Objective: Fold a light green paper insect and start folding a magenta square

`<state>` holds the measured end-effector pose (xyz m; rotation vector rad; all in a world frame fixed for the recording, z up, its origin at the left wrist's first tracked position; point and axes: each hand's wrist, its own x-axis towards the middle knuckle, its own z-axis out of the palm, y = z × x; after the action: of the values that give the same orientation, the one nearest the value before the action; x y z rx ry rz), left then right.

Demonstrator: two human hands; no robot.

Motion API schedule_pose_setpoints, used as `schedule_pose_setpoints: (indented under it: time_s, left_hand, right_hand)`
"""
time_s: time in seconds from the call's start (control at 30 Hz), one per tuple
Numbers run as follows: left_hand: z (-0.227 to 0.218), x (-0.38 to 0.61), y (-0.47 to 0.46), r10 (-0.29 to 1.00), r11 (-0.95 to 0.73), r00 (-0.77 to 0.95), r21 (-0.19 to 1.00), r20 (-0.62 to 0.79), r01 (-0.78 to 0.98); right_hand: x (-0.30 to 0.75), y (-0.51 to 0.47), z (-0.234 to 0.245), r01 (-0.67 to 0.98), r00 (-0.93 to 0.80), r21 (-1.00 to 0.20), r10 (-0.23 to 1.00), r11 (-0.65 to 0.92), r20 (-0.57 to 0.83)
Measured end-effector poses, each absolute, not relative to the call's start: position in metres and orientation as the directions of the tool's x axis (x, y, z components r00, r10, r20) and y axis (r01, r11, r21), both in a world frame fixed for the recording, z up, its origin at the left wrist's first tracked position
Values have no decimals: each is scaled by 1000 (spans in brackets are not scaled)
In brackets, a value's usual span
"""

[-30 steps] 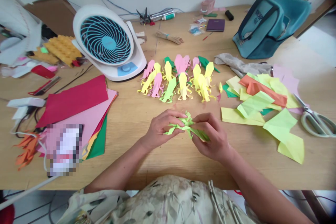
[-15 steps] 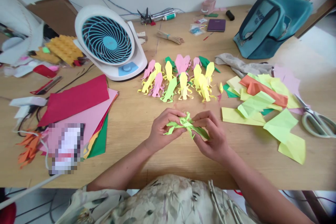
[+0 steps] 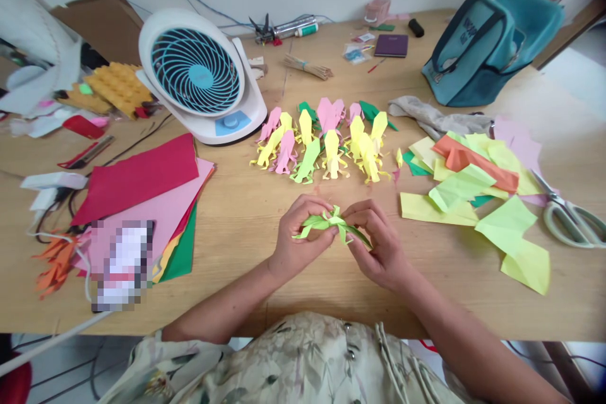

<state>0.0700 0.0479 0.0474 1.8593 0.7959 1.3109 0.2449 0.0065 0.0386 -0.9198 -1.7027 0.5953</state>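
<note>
Green paper figure (image 3: 335, 220) sits between the two sets of fingers, spanning the gap over the near part of the counter (image 3: 241, 246); from my head view I cannot tell how far it is above the wood. The left hand (image 3: 291, 240) pinches its narrow strips, thumb beneath and fingers on top. The right hand (image 3: 383, 243) has its fingers narrowed on the other end, where a longer, flatter part slants down between thumb and fingertips. The exact contact of the right fingertips is partly hidden from me.

I judge it to be very light and springy — thin paper, stiffer where the folds stack up, soft and easily bent at the strips. Slipping seems a small worry; crushing or tearing a narrow strip is the larger one. I would take hold at the thick middle or the flat long part with a gentle pinch, and touch a thin strip only close to its root.

Just beyond the fingers stands a group of similar folded figures (image 3: 333, 158) in yellow, pink and green. Right of the right fingers lie loose paper pieces (image 3: 506, 225), with the scissors (image 3: 570, 221) farther out — well apart from the grip.
</note>
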Motion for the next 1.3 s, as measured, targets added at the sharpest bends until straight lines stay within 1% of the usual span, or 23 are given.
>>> schedule_pose_setpoints:
  time_s: [0.1, 0.27, 0.4, 0.5, 0.6, 0.7, 0.77, 0.83, 0.93, 1.0, 1.07, 1.13, 1.3]
  left_hand:
    - [45, 70, 49, 789, -567, 331, 821, 518, 67]
    - [42, 71, 52, 778, -584, 341, 807, 527, 85]
    - [44, 74, 50, 817, -545, 289, 832, 499, 102]
    - [44, 76, 49, 860, -481, 243, 871, 449, 94]
    - [41, 77, 48, 920, -334, 235, 942, 315, 45]
    - [38, 79, 47, 969, -75, 229, 994, 91, -75]
    - [38, 81, 46, 970, 80, 241, 983, -39, -164]
    - [40, 83, 45, 955, 190, 265, 959, -131, -211]
    - [44, 84, 48, 928, 303, 287, 929, -237, -212]
    - [48, 83, 51, 906, 363, 312, 906, -287, -219]
    - [51, 80, 55, 877, 402, 381, 883, -294, -242]
    - [53, 77, 59, 855, 392, 455, 886, -250, -249]
    - [50, 70, 69, 866, 209, 483, 972, -131, -111]
  right_hand:
    - [245, 7, 39, 298, -134, -762, 816, 575, 563]
    - [246, 8, 38, 285, -132, -782, 831, 554, 541]
    - [244, 9, 36, 262, -136, -808, 849, 528, 511]
    - [242, 9, 36, 237, -121, -841, 873, 487, 472]
    - [240, 9, 36, 187, -97, -884, 904, 428, 417]
    - [239, 8, 36, 149, -90, -919, 930, 366, 356]
    - [240, 8, 36, 130, -81, -940, 948, 316, 308]
    - [240, 9, 37, 104, -78, -965, 969, 242, 235]
    - [240, 10, 39, 32, -95, -995, 991, 98, 95]
    - [241, 12, 39, -18, -99, -999, 994, 32, 34]
    - [242, 14, 38, -50, -85, -999, 996, -6, -2]
    - [244, 17, 37, -71, -65, -997, 997, -37, -33]
    - [249, 21, 34, -145, -68, -985, 994, -92, -83]
